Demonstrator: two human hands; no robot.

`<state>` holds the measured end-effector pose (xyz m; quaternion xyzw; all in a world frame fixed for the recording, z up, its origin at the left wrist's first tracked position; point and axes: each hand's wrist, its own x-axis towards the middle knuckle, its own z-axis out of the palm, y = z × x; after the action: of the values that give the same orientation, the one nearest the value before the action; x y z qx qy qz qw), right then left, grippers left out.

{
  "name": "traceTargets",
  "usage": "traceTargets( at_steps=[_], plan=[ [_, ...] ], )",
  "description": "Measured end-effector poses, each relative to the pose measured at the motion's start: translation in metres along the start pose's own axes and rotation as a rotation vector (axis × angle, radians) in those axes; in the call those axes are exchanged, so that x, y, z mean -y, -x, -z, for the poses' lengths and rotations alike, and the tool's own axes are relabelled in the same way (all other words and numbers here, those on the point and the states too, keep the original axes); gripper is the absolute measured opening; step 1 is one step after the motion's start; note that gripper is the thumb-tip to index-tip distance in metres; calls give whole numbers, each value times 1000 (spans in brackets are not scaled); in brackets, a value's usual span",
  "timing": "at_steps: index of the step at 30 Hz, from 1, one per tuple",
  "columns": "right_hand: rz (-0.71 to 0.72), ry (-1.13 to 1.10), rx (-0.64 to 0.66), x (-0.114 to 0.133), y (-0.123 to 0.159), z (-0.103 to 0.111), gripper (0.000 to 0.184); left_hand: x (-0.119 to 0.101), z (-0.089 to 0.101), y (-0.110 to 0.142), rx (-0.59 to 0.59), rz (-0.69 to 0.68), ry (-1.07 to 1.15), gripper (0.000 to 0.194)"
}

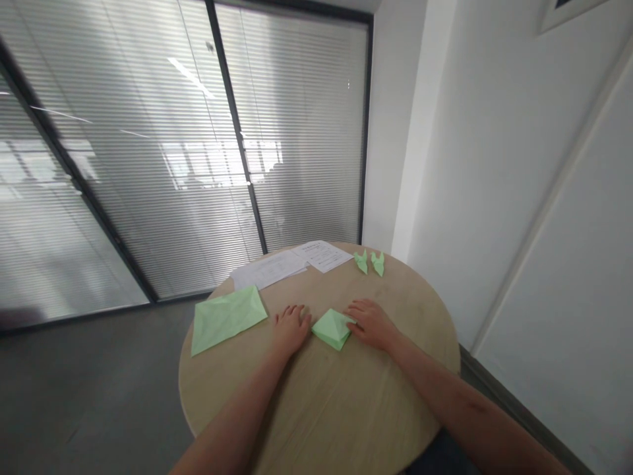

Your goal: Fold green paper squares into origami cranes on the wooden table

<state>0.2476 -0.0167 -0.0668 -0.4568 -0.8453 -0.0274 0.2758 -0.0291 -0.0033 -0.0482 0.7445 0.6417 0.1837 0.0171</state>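
A green sheet of paper folded into a diamond, the folded paper (332, 328), lies on the round wooden table in front of me. My left hand (293, 328) rests palm down just left of it, fingers spread, its thumb side close to the left corner. On the other side, my right hand (370, 323) has the right corner of the folded paper between thumb and fingers. Part of that corner is hidden under the fingers.
A larger creased green sheet (227, 318) lies at the table's left. White printed papers (271, 269) lie along the far edge, beside two small folded green paper figures (378, 264). Beyond the round table (316, 415) stand a blinded glass partition (306, 132) and a white wall (519, 171).
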Motion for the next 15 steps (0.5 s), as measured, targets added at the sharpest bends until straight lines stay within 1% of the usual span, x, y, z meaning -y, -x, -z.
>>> traceTargets(
  at_steps=[2,5,8,12,15],
  plan=[
    [86,-21,35,8,0,0,37,0,-1,1,3,-18,7,45],
    [107,-41,74,12,-2,1,36,0,0,3,13,-73,10,45],
    [134,-49,175,11,-3,2,37,0,1,5,28,-119,2,44],
    [120,-49,233,10,-5,2,40,-2,0,7,23,-129,-11,43],
    [40,-39,272,7,-8,-4,47,-4,-1,10,-22,-138,-15,34]
  ],
)
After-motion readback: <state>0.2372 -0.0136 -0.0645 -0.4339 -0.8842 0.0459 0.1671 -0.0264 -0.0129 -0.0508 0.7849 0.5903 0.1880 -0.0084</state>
